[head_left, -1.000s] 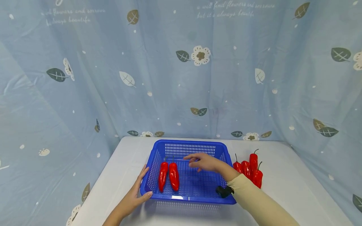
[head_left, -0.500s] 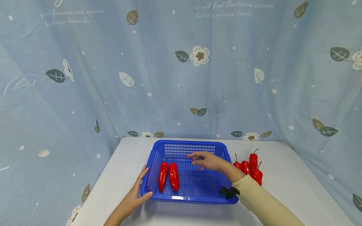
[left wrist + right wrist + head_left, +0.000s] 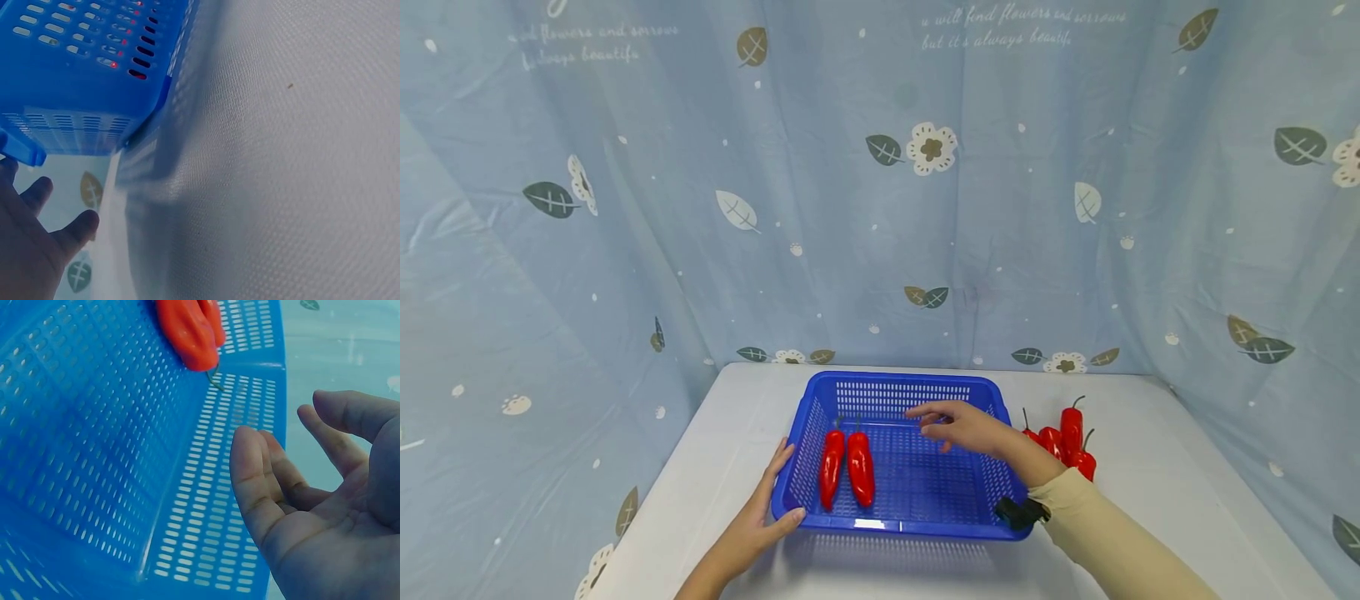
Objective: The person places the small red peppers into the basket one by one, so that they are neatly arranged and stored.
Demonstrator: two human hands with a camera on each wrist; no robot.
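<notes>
A blue plastic basket [image 3: 940,529] with slotted walls sits in the middle of the white table. Two glossy red chili peppers lie side by side in its left half, one pepper [image 3: 831,469] nearer the left wall and the other pepper [image 3: 861,471] beside it. My left hand [image 3: 752,521] rests at the basket's front left corner, fingers along the left rim and thumb at the front rim. Over the basket's right half hovers my right hand [image 3: 964,427], holding nothing. Its fingers [image 3: 250,475] are loosely bent and apart in the right wrist view.
Several more red peppers [image 3: 1072,429] lie clustered on the table [image 3: 1157,467] to the right of the basket, partly hidden by the right forearm. A black wrist device [image 3: 1021,512] overlaps the basket's front right corner. A blue patterned curtain [image 3: 850,208] hangs behind and at the sides.
My right hand has drifted a little to the right over the basket, its forearm covering more of the pepper cluster. The left hand, the basket and the two peppers inside stay in place.
</notes>
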